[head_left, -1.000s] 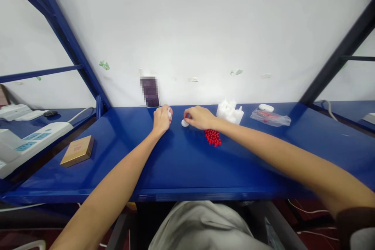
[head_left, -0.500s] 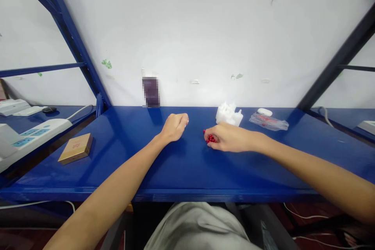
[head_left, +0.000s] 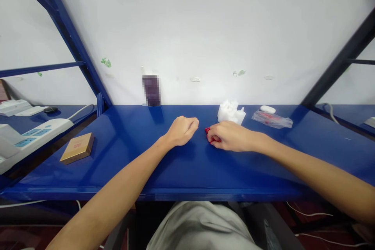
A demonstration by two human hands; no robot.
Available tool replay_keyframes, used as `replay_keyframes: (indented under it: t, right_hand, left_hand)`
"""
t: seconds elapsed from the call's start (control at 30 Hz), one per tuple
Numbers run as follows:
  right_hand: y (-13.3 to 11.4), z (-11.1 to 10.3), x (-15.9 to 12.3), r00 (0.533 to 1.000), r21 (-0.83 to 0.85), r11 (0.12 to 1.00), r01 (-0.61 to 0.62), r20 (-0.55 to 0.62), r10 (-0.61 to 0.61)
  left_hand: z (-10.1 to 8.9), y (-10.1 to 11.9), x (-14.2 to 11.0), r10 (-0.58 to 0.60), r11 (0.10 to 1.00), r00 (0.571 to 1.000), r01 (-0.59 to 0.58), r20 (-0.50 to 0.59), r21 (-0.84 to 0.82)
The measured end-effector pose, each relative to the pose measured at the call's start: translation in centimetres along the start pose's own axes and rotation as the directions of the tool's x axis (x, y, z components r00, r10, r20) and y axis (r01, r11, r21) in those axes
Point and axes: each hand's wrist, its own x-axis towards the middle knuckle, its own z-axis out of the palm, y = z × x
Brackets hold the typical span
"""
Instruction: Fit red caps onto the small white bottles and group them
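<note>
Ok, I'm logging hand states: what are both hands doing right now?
Left hand: closed; anything inside is hidden.
Right hand: curled over small red pieces; whether it grips any cannot be told.

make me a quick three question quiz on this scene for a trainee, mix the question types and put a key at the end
1. Which hand has its fingers curled over the small red pieces?
2. True or false: the gold box lies to the left of the left hand.
3. Fill the gap: the oval object beside the clear plastic bag is ____ in colour.

Key: 1. the right hand; 2. true; 3. white.
</note>
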Motion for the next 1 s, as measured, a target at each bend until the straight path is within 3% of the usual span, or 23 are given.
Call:
replay_keyframes:
  t: [0.13,0.23,0.33,0.7,0.9,1.0]
  right_hand:
    - [-0.2,-0.4,0.5,0.992,0.100,0.994,-0.050,-0.114,0.061]
    - [-0.6,-0.7,1.0,0.937,0.268,0.959,-0.090,-0.303,0.172]
    - [-1.3,-0.5,1.6,0.899,0.422,0.907,-0.018,-0.390,0.199]
    - [-2.5,-0.2,2.2,0.889,0.603,0.791,0.104,-0.413,0.197]
    - [-2.6,0.0,2.6,0.890,0.631,0.768,0.108,-0.406,0.209]
    - [-2.3,0.2,2.9,0.906,0.697,0.704,0.137,-0.376,0.195]
  left_hand:
    - [0.1,0.3,0.0,-0.031,0.992,0.999,0.032,0.005,-0.121]
    - [0.2,0.4,-0.1,-0.091,0.956,0.996,0.092,0.018,-0.280]
    - [0.3,0.5,-0.2,-0.115,0.922,0.993,0.119,0.035,-0.367]
    - [-0.4,0.6,-0.3,0.008,0.873,0.999,0.019,0.052,-0.488]
    - [-0.4,0.2,-0.4,-0.006,0.839,0.997,0.044,0.072,-0.542]
    - [-0.3,-0.1,-0.3,-0.004,0.822,0.999,0.032,0.050,-0.569]
